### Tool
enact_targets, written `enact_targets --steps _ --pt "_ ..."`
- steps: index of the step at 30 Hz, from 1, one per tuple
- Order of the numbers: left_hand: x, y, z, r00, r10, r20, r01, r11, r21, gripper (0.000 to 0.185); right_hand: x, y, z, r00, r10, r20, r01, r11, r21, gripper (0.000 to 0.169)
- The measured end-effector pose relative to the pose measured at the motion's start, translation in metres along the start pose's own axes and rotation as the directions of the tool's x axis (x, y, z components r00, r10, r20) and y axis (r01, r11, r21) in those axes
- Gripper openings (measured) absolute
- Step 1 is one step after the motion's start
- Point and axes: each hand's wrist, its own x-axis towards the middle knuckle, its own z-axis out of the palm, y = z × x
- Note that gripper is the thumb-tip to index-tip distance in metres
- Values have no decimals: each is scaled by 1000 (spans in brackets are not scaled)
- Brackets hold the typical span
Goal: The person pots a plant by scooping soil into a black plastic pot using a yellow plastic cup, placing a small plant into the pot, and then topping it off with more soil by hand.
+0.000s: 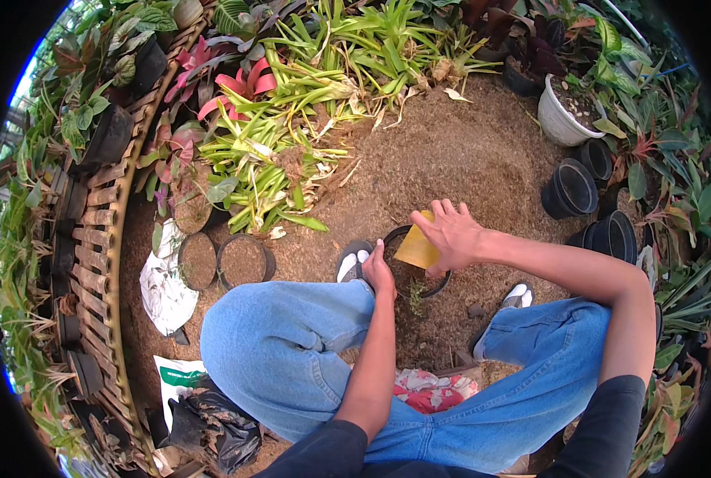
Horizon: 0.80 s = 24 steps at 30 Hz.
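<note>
Between my feet stands a black plastic plant pot [437, 291] with dark contents and a small green sprig at its near edge. My left hand [380, 269] rests against the pot's left side, its fingers pointing up along the rim. A yellow flat-sided piece [416, 248], perhaps a scoop or cut container, is in my right hand [451, 236], which spreads over its top at the pot's right rim. The palm hides part of the yellow piece and of the pot's inside.
Uprooted green plants [254, 149] lie ahead and left. Two soil-filled pots [245, 260] stand left, near a slatted bamboo rack [116, 227]. Empty black pots [569, 188] and a white pot [562, 113] are at right. A black plastic bag [230, 430] lies lower left.
</note>
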Motion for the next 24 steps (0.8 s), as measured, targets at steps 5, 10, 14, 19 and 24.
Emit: enact_targets --steps 5,10,14,19,24 --pt "2 1 -3 1000 -22 -12 22 1000 1 61 6 42 -21 985 172 5 -170 970 172 102" --pt "0 -3 6 994 37 -99 -40 999 -36 46 -15 152 -27 903 420 -94 -340 831 441 108" --pt "-1 -7 11 989 56 -134 -63 997 -51 48 -58 239 -10 759 627 -176 -503 736 453 106" --pt "0 -7 8 994 27 -106 -29 999 -18 53 -95 274 -12 707 691 -154 -659 721 213 116" --pt "15 -12 -1 999 -10 -38 7 996 -86 56 -68 291 -43 728 685 -21 -685 726 -65 124"
